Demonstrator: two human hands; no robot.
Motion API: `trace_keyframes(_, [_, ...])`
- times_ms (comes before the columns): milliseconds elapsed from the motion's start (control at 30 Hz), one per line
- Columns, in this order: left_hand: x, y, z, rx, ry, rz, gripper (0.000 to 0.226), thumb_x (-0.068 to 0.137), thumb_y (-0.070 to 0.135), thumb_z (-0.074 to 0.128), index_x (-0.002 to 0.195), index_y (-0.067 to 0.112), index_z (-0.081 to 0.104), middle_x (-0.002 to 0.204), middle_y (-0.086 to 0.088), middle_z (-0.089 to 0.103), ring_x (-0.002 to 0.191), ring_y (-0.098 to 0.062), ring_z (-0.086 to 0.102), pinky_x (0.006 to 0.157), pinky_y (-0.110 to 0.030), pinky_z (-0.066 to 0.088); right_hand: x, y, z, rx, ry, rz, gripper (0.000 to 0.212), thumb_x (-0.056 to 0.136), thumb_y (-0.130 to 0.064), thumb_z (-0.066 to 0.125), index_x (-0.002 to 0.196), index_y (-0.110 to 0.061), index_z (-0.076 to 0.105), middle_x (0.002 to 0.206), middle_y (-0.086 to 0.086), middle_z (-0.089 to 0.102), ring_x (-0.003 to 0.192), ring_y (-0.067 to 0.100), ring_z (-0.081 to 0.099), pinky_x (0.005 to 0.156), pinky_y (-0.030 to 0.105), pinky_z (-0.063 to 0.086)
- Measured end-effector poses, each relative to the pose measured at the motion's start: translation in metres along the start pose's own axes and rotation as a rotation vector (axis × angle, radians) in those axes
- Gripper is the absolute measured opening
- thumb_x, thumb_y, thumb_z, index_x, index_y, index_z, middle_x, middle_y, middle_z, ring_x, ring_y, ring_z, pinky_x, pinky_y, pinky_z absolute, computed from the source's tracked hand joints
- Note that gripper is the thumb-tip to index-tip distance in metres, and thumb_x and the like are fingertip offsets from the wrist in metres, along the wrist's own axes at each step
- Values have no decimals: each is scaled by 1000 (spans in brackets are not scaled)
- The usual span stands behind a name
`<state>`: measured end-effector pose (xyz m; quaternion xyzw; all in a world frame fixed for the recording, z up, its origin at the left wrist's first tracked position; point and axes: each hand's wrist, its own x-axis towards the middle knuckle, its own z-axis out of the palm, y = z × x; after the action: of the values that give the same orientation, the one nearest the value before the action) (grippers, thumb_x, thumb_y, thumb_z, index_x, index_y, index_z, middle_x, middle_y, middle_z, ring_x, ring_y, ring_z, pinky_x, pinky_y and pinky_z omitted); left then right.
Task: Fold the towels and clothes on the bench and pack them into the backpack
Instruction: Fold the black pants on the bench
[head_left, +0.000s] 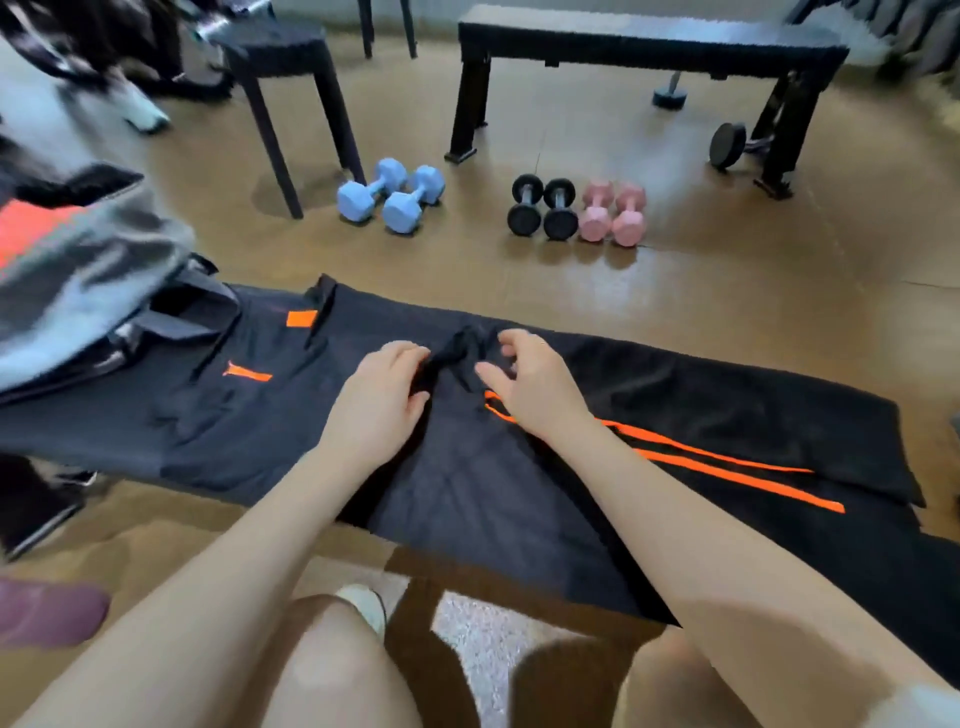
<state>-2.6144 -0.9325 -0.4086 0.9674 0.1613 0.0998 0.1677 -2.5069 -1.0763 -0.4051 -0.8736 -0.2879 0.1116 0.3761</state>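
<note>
A black garment with two orange stripes (727, 457) lies spread across the bench in front of me, its near edge hanging over the front. A bunched fold of its black cloth (457, 358) stands up in the middle. My left hand (384, 395) pinches that bunch from the left. My right hand (530, 379) hovers just right of it with fingers loosely curled, holding nothing. A dark top with orange marks (249, 374) lies flat to the left. The grey backpack with an orange panel (78, 270) sits at the bench's left end, partly on the top.
Beyond the bench on the brown floor lie two blue dumbbells (389, 195), two black ones (543, 208) and two pink ones (613, 213). A black stool (291, 78) and a second black bench (649, 47) stand farther back. My knees show below.
</note>
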Motion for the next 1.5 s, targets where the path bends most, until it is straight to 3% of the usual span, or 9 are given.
trace_keyframes(100, [7,-42,2,16,-13,-129,60,86,23,61,139,9,36,148,-9,31,135,-27,30,110,-37,28,32,-9,20,13,-48,132,54,83,-34,65,128,-10,48,119,5,55,113,23,50,97,39,42])
trace_keyframes(200, [15,-71,0,6,3,-146,58,88,20,59,140,12,37,148,-7,32,136,-26,29,111,-35,25,48,-14,28,-29,-40,124,21,78,-24,69,90,-9,61,84,4,61,85,24,56,75,35,46])
trace_keyframes(467, [46,-87,-17,-107,198,-102,20,93,22,52,103,9,63,101,-7,67,100,-29,56,80,-34,40,56,-5,19,371,-58,214,9,86,-17,63,83,-8,62,64,-4,52,56,7,46,48,11,36])
trace_keyframes(600, [70,-74,-18,104,285,-292,39,90,20,55,125,6,47,122,-17,53,109,-37,47,84,-43,38,54,0,28,-132,102,177,25,85,-20,63,107,-9,57,98,3,57,87,19,55,74,30,44])
trace_keyframes(700, [63,-55,-4,129,341,-106,36,81,5,58,116,-2,54,120,-22,51,105,-42,49,82,-47,41,24,-6,34,-482,227,-255,29,87,-23,50,110,-6,60,115,14,58,101,33,57,80,39,49])
trace_keyframes(767, [49,-44,13,93,285,80,23,82,7,52,101,-3,61,112,-22,56,99,-41,54,79,-45,47,3,-3,40,-503,103,-480,44,86,-31,41,115,-5,62,125,16,59,113,34,57,93,43,47])
trace_keyframes(900, [35,-39,30,4,44,47,41,96,20,44,131,-1,45,143,-19,39,131,-31,37,109,-38,28,-15,7,41,-580,-292,-435,73,87,-53,15,146,-12,28,156,7,19,144,22,18,115,36,13])
trace_keyframes(1033, [41,-49,15,47,183,-2,42,89,7,54,128,-6,47,136,-26,44,125,-39,43,105,-45,33,7,-1,38,-260,-34,-186,48,97,-36,39,137,-10,43,148,7,35,131,27,36,109,36,30])
trace_keyframes(1500, [20,-82,17,-71,150,-330,47,95,23,46,135,-1,37,149,-13,28,138,-23,27,110,-34,26,87,-21,34,-609,26,39,18,90,-23,53,103,-12,60,114,12,55,107,32,49,81,36,39])
